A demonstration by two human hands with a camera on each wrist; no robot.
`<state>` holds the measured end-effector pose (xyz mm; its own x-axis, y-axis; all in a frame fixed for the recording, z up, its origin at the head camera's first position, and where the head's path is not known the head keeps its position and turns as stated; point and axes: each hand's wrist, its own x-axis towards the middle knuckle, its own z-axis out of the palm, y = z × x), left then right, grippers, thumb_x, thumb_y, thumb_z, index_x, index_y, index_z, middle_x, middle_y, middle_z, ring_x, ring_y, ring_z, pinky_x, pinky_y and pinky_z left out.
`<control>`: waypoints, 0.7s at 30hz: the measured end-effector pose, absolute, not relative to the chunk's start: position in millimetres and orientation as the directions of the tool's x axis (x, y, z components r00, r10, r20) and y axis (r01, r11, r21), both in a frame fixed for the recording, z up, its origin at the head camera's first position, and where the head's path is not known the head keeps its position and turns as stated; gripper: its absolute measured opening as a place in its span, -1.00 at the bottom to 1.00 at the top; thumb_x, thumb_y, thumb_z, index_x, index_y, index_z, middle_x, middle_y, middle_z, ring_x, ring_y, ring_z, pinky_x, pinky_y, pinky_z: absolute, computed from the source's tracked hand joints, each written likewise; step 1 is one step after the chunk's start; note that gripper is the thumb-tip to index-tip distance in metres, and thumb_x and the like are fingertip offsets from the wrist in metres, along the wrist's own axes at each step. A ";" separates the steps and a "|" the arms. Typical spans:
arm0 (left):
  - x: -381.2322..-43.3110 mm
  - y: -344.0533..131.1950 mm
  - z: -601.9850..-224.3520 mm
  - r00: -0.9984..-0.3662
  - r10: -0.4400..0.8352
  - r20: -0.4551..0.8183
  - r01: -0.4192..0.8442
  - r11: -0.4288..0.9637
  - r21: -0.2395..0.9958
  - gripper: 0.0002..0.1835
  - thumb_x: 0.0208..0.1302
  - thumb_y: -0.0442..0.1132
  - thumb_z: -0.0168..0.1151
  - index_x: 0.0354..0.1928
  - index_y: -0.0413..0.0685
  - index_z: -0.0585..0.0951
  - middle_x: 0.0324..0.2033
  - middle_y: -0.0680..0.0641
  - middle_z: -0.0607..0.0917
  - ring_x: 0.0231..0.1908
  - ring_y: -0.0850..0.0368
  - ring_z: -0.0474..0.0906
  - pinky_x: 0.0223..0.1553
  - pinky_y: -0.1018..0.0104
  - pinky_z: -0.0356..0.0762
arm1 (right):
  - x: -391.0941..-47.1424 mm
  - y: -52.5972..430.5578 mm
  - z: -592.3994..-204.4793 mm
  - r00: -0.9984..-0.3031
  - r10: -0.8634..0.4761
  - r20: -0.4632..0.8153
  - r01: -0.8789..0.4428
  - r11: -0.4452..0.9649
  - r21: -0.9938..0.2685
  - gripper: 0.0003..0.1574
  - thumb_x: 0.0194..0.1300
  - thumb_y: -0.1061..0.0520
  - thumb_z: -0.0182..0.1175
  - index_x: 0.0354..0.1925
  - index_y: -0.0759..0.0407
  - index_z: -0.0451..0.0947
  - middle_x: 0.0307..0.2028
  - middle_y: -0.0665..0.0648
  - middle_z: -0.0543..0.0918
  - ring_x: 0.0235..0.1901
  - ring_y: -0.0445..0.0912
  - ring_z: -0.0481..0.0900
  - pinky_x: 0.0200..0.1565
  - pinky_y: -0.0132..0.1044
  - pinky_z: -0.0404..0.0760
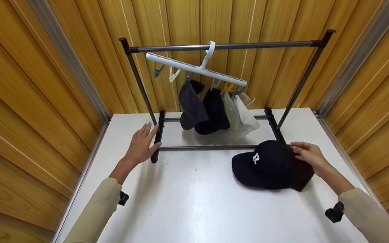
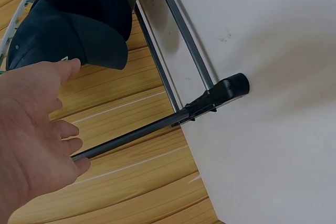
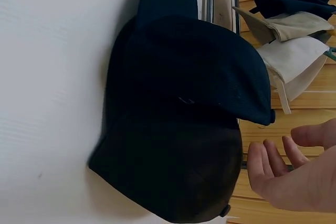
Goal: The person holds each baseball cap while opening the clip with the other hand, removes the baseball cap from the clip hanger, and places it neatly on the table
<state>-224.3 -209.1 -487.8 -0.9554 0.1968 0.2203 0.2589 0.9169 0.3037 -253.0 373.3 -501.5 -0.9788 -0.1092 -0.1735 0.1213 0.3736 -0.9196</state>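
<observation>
My left hand (image 1: 140, 145) is held with fingers spread beside the left foot of a clothes rack, gripping nothing. On the right, my right hand (image 1: 309, 156) hovers at the back of two stacked caps, its fingers loosely bent; the right wrist view shows a gap between them and the caps. The upper one is a black cap (image 1: 275, 165) with a white letter R, its brim pointing left. Under it lies a dark brown cap (image 1: 304, 173), partly covered. A white clip hanger (image 1: 198, 69) hangs tilted, its right end lower, with a dark grey cap (image 1: 192, 104) among several clipped on.
The rack's top bar (image 1: 265, 45) carries the hanger, above a white table (image 1: 194, 202). A black cap (image 1: 214, 114), a light green cap (image 1: 232, 111) and a white cap (image 1: 247, 116) hang toward its right. Wood-patterned walls (image 1: 39, 84) enclose the table's back and sides.
</observation>
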 end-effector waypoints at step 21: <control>-298.9 -140.2 -432.2 -0.914 0.109 0.390 0.234 0.928 0.289 -0.52 0.39 -0.09 0.14 0.28 -0.11 0.46 0.22 -0.18 0.55 0.25 -0.14 0.41 0.21 -0.13 0.36 | -283.5 264.0 -465.6 -0.954 -0.214 0.212 -0.297 0.789 -0.538 -0.27 0.41 -0.05 0.07 0.40 0.27 0.22 0.42 0.47 0.14 0.47 0.33 -0.07 0.36 0.37 -0.19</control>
